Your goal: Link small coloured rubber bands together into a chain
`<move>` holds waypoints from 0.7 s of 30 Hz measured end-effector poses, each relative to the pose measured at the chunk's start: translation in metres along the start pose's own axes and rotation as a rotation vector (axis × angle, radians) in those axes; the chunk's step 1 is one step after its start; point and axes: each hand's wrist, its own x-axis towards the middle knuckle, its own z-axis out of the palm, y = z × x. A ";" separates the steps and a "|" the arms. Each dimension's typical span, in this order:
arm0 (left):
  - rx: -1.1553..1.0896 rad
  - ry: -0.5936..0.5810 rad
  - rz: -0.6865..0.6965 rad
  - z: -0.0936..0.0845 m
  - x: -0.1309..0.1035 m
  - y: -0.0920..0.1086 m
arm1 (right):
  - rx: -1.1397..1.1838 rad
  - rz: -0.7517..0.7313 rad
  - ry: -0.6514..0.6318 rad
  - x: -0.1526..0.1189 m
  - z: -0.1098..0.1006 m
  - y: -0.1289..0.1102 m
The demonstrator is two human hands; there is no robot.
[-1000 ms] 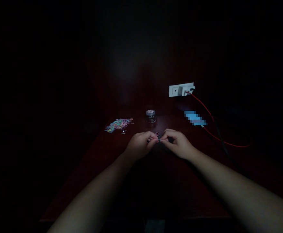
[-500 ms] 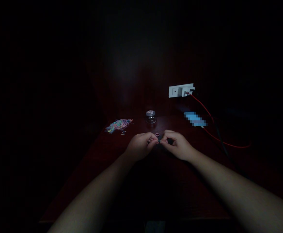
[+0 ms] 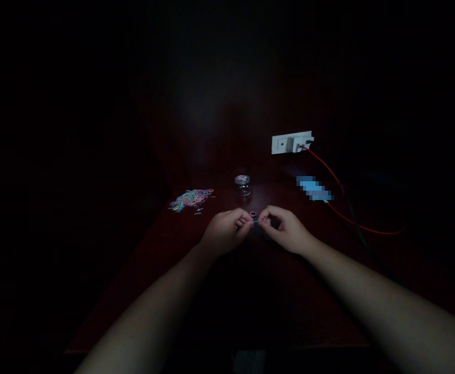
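My left hand point(image 3: 227, 229) and my right hand point(image 3: 284, 228) meet above the middle of the table, each closed in a pinch. A thin teal rubber band point(image 3: 256, 222) spans the narrow gap between their fingertips. Where it enters each pinch, fingers cover its ends. Just beyond my fingertips lies a small pink rubber band point(image 3: 253, 214) on the table. Off to the left is a loose pile of colourful rubber bands point(image 3: 190, 199), with a couple of tiny pale pieces point(image 3: 198, 211) near it, too small to name.
A clear lidded jar point(image 3: 242, 186) stands behind my hands on the dark red table point(image 3: 165, 259). At the right, a blurred-out blue object point(image 3: 313, 188) connects to a red cable point(image 3: 362, 226), which runs up to a wall socket point(image 3: 282, 144). A dark cable point(image 3: 354, 218) hangs beside it.
My fingertips have drawn slightly apart, and more of the teal rubber band shows between them. The pile, jar and pink band lie as before.
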 end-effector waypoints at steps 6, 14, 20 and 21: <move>-0.018 0.015 0.043 -0.002 -0.001 0.003 | -0.019 -0.006 0.001 0.000 0.000 0.001; -0.046 0.013 0.041 -0.004 -0.001 0.007 | -0.017 -0.007 0.013 0.000 -0.001 -0.001; -0.028 0.007 0.066 -0.003 -0.001 0.005 | -0.016 0.015 0.024 0.001 -0.001 -0.003; -0.028 0.008 0.070 -0.003 -0.001 0.005 | -0.016 0.016 0.022 0.001 0.000 -0.003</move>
